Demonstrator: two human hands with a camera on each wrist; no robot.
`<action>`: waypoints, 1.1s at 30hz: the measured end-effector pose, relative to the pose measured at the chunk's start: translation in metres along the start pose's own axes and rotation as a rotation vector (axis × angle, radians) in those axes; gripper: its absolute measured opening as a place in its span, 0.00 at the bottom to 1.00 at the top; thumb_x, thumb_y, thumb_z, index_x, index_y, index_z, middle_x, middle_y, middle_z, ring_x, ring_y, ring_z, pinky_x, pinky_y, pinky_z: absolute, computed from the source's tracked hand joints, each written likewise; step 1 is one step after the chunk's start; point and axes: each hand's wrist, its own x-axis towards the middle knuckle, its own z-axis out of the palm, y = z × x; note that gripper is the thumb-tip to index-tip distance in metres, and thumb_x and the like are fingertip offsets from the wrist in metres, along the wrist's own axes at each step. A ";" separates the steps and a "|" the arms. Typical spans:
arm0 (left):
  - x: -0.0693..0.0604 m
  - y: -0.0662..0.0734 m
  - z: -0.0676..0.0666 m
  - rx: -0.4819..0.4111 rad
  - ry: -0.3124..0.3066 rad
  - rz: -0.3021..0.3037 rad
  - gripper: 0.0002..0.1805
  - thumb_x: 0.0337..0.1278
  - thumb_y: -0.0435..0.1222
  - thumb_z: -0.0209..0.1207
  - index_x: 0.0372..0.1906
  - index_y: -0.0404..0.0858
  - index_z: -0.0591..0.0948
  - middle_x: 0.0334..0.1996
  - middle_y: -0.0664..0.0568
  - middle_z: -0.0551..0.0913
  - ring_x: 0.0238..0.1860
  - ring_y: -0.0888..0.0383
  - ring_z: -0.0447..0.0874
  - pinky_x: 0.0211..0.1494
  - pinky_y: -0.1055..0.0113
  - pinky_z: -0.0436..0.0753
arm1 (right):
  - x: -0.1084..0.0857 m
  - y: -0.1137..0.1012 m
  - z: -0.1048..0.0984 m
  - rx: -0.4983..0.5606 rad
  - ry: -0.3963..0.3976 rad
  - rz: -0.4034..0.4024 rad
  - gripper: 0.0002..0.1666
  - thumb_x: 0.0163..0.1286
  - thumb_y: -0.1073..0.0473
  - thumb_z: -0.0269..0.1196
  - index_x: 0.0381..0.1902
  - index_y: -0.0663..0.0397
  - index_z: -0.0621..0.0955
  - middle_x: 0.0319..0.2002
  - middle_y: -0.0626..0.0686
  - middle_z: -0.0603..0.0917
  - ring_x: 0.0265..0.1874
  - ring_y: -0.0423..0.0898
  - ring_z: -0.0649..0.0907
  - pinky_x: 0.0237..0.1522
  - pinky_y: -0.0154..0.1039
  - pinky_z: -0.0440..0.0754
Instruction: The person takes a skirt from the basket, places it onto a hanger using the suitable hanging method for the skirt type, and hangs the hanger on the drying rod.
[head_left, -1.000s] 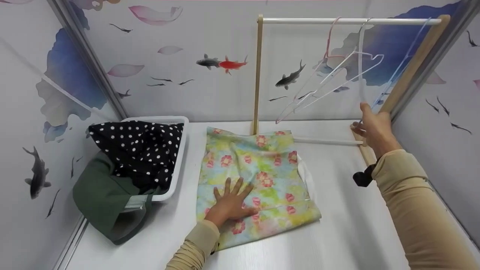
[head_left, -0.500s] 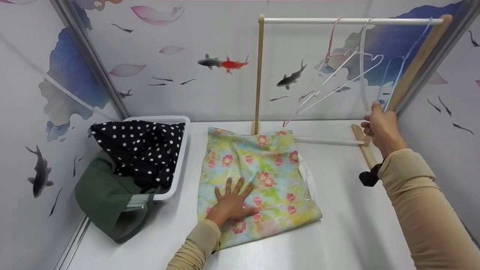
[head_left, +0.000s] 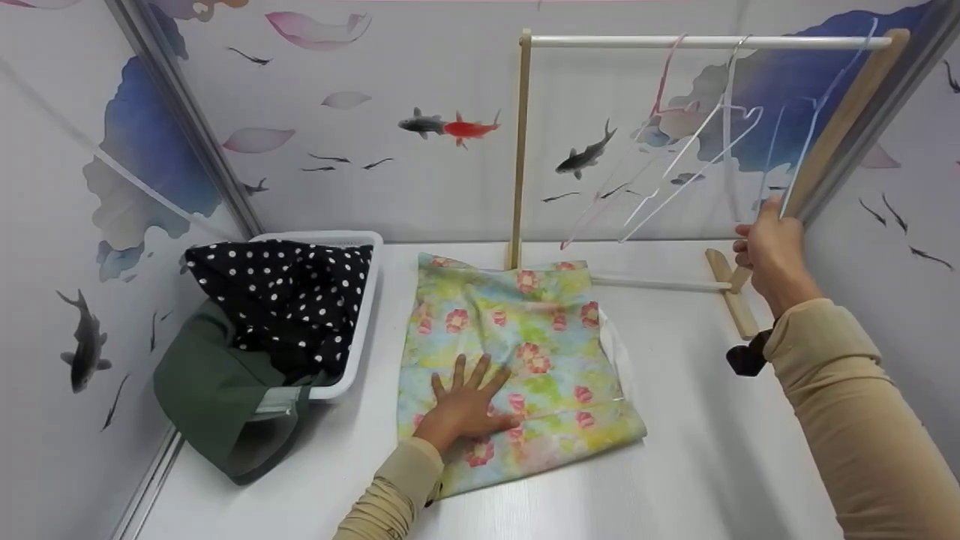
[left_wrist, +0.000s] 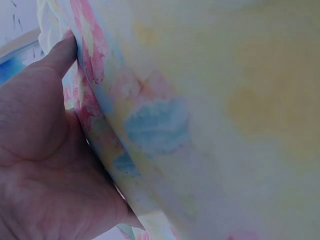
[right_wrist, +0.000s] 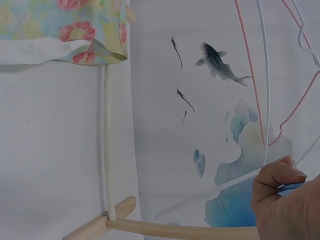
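Observation:
My left hand lies flat, fingers spread, on a floral cloth item on the table; its exact kind does not show. A white strip sticks out along the cloth's right side. In the left wrist view, the cloth fills most of the picture beside the palm. At the right, my right hand grips the lower part of a light blue clothes hanger. The hanger's hook tip stands above the rack's rod. In the right wrist view, a bit of blue shows within the curled fingers.
A wooden rack with a white rod stands at the back right. On it hang a pink hanger and a white hanger. At left, a white basket holds black polka-dot cloth and green cloth drooping over its edge.
My right hand has moved right with the blue hanger, whose hook has risen above the rod. The pink and white hangers have swung slightly. My left hand stays on the floral cloth.

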 end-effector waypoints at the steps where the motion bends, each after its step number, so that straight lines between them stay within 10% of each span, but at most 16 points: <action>1: 0.000 0.000 0.000 -0.002 0.000 -0.001 0.48 0.56 0.69 0.50 0.78 0.56 0.51 0.77 0.47 0.40 0.74 0.35 0.28 0.60 0.24 0.38 | -0.001 0.000 0.000 -0.009 0.000 -0.010 0.47 0.73 0.33 0.32 0.73 0.66 0.49 0.45 0.51 0.69 0.26 0.38 0.73 0.21 0.27 0.71; 7: 0.000 0.000 0.002 0.003 0.008 -0.003 0.48 0.56 0.70 0.49 0.77 0.57 0.50 0.78 0.48 0.39 0.74 0.36 0.27 0.60 0.24 0.38 | -0.010 0.005 -0.003 -0.044 0.032 -0.079 0.46 0.72 0.31 0.34 0.70 0.64 0.56 0.44 0.49 0.72 0.29 0.39 0.75 0.29 0.29 0.75; 17: -0.001 0.000 0.001 -0.003 0.014 -0.003 0.48 0.55 0.70 0.49 0.77 0.57 0.50 0.78 0.48 0.40 0.74 0.36 0.28 0.61 0.25 0.38 | -0.030 0.034 -0.004 0.094 0.045 -0.247 0.36 0.74 0.35 0.41 0.42 0.64 0.74 0.14 0.48 0.71 0.16 0.39 0.71 0.18 0.29 0.70; 33: -0.003 0.002 0.000 0.004 0.016 -0.012 0.48 0.55 0.69 0.52 0.77 0.57 0.51 0.77 0.48 0.41 0.74 0.36 0.29 0.61 0.25 0.39 | -0.060 0.098 -0.006 0.084 -0.071 -0.224 0.32 0.73 0.34 0.42 0.49 0.56 0.72 0.39 0.53 0.72 0.25 0.39 0.73 0.23 0.29 0.73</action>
